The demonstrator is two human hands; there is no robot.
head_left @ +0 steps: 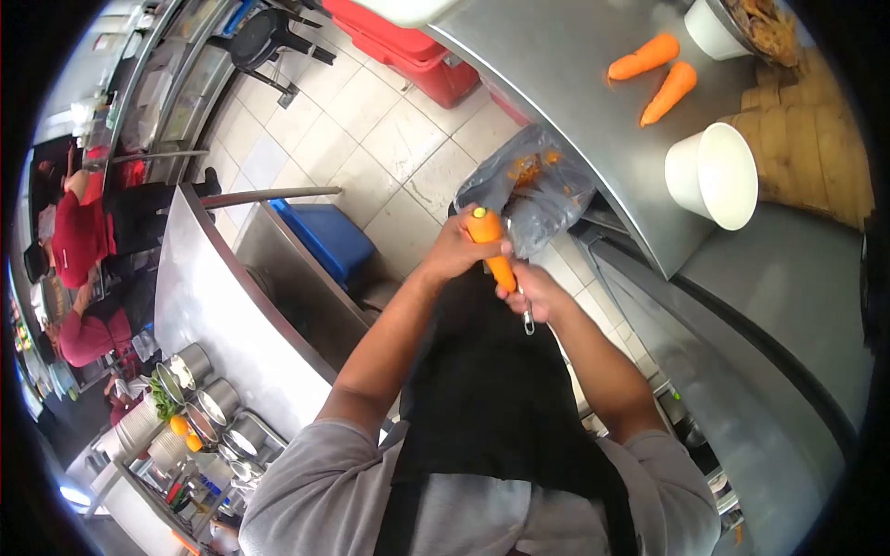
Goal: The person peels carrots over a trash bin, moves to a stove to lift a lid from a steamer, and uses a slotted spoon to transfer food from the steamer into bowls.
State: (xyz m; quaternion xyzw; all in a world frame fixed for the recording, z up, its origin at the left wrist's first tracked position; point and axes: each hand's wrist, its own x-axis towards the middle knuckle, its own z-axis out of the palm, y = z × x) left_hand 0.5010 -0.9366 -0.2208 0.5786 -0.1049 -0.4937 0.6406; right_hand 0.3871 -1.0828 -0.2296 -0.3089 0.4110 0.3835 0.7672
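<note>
My left hand (456, 246) is wrapped round an orange carrot (499, 267), whose cut top points away from me. Below it, my right hand (538, 291) is closed on a metal peeler (528, 321), its looped handle end sticking out toward me. The peeler's blade is mostly hidden by the fingers and the carrot. Just beyond both hands hangs a grey plastic bag (549, 206) with orange peelings (527, 170) in it. Two more carrots (645, 57) (669, 94) lie on the steel counter (575, 83) at the upper right.
A white tub (712, 176) stands on the counter near brown cardboard (797, 139) and another filled tub (718, 30). A blue bin (324, 239), red bin (408, 51) and black stool (264, 39) are on the floor side. People in red (79, 232) stand at left, beyond a steel table (218, 306).
</note>
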